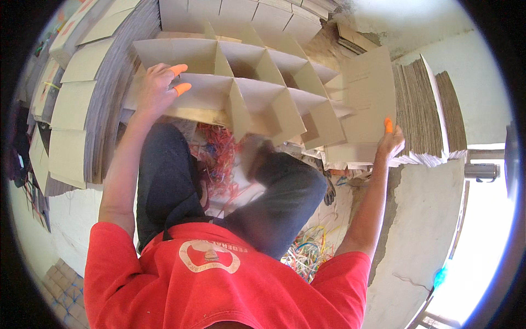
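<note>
A cardboard divider grid [260,98] of interlocked upright strips stands open in front of me, forming several cells. At its left end, my left hand [154,90] pinches the top edge of a strip, its thumb and a finger wearing orange fingertip covers. A flat brown cardboard panel [364,98] rises at the grid's right end; whether it is joined to the grid I cannot tell. My right hand [390,142] grips this panel by its lower right edge, with an orange-tipped thumb on its face and the other fingers mostly hidden behind.
Tall stacks of cardboard sheets flank me on the left [107,88] and right [419,109]. More cardboard [235,13] stands behind the grid. Red shredded strips [216,159] lie between my legs, and a multicoloured strip tangle [312,249] lies beside my right thigh.
</note>
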Available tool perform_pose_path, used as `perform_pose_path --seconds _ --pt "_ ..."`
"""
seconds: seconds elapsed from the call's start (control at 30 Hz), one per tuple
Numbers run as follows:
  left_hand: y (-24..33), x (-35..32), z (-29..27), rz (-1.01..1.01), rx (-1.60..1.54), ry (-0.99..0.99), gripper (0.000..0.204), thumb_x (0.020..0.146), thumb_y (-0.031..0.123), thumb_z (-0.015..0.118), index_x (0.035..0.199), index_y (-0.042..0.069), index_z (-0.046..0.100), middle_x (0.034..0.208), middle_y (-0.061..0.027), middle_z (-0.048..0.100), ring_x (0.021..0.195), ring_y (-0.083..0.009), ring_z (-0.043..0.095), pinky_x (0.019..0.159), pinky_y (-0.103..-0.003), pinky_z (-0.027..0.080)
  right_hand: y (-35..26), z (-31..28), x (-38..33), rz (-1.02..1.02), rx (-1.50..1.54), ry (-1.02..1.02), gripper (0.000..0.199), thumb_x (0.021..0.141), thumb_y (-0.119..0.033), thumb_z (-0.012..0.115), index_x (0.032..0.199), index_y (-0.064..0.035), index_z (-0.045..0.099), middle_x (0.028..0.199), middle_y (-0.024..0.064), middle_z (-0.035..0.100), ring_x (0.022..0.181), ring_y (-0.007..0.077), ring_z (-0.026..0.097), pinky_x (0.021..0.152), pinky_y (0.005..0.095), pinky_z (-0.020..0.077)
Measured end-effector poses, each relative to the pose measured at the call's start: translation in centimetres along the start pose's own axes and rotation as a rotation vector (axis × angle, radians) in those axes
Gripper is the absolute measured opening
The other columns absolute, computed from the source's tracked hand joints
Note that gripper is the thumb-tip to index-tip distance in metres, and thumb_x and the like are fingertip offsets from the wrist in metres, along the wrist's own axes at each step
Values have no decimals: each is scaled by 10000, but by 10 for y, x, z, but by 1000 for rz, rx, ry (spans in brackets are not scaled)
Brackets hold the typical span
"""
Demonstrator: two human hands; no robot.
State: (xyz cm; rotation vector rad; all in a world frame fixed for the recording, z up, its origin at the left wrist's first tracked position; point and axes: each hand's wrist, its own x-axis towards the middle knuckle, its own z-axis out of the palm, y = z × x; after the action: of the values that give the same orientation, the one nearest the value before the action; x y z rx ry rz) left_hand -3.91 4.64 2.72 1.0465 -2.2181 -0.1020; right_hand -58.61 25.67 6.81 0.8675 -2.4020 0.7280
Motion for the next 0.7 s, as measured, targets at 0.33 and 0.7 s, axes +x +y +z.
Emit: perform_pose_path --seconds 0.33,0.7 --pt "-26 -10 0 -52 91 55 475 671 211 812 1120 136 678 1053 -78 635 1069 -286 555 931 -413 424 -42 -46 6 -17 463 272 254 900 -280 638 919 -36 704 797 91 686 668 162 585 658 347 477" --pt "-49 -14 -4 -44 65 145 308 703 227 780 986 131 709 935 -62 662 1008 -249 561 968 -420 366 -205 -110 -39 -4 1031 -248 499 766 146 621 1232 -28 588 1011 87 684 611 72 594 374 166 402"
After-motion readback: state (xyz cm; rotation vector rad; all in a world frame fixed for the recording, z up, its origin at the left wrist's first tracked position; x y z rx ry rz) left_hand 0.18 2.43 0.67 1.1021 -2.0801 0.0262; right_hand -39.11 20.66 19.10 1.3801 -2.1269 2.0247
